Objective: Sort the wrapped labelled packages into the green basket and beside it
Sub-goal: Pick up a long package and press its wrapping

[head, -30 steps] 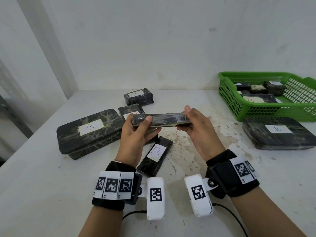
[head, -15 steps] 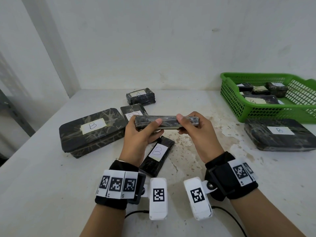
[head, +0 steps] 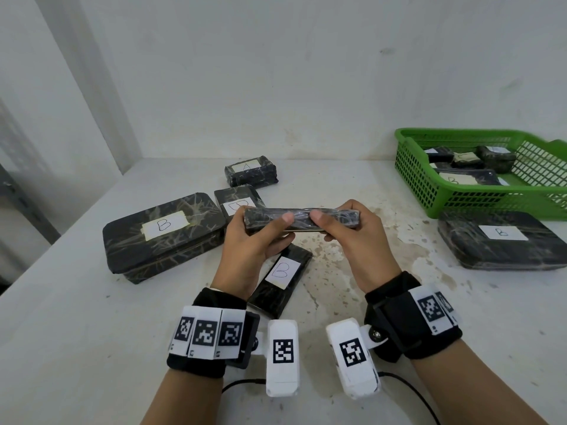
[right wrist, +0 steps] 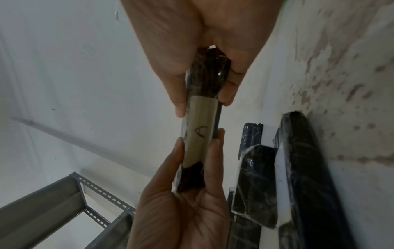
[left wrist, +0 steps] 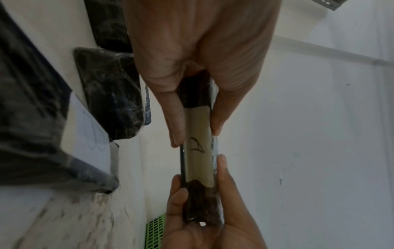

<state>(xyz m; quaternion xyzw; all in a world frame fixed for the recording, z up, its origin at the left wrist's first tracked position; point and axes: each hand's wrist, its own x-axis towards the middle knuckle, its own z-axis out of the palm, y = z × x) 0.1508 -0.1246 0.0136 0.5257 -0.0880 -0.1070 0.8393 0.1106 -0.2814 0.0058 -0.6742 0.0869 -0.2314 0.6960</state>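
Both hands hold one slim dark wrapped package [head: 302, 220] level above the table's middle. My left hand [head: 280, 228] grips its left end and my right hand [head: 333, 223] its right end, thumbs nearly meeting on the near side. Its tan label, marked A, faces away from the head view and shows in the left wrist view [left wrist: 199, 151] and the right wrist view [right wrist: 200, 133]. The green basket [head: 411, 167] at the right rear holds several wrapped packages [head: 466, 177]. A large package labelled B [head: 503, 240] lies beside it, in front.
On the table lie a large B box [head: 162, 231] at the left, a small A package [head: 250, 173] behind, another labelled package [head: 236, 199] partly hidden by my left hand, and a slim B package [head: 280, 279] below my hands. A grey metal rack [right wrist: 64, 202] stands to the left.
My right hand shifted from cupping the package's end to pinching it, thumb on the near side. Both thumbs slid toward the middle. The package stayed in about the same place.
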